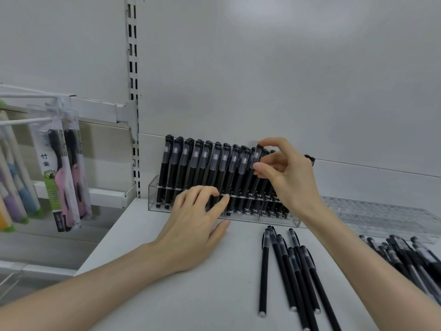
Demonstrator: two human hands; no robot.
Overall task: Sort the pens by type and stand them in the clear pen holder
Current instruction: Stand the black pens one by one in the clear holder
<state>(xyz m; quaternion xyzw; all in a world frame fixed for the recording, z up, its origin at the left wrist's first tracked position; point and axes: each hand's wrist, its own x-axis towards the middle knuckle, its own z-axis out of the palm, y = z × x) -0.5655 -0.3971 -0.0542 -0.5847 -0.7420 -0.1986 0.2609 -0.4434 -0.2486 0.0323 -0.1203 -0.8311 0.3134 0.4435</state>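
Your right hand (288,177) pinches one black capped gel pen (255,156) at its cap end. The index fingertip sits on top of the cap and the thumb presses against the translucent cap lower down. The other three fingers are loosely bent and hold nothing.

The pen's long axis is near upright, cap up and tip down, with the top leaning slightly to the right. Its lower end stands inside the clear acrylic pen holder (152,187), at the right end of the front row of standing black pens (202,168). Those pens lean the same way, caps up. Your right wrist is raised, and the forearm comes in from the lower right across the holder's right part.

Your left hand (198,225) lies palm down on the white shelf board (167,295), in front of the holder's left half. Its fingers are gently bent with the fingertips against the holder's front wall, and the thumb rests on the board. It grips nothing.

A small group of loose black pens (286,266) lies flat on the board near your right forearm, caps away from you and tips toward you. A heap of darker pens with clear barrels (410,256) lies at the right edge, its axes slanting. Behind it sits a second clear tray (381,216). Packaged toothbrushes (62,177) hang on hooks at the left.
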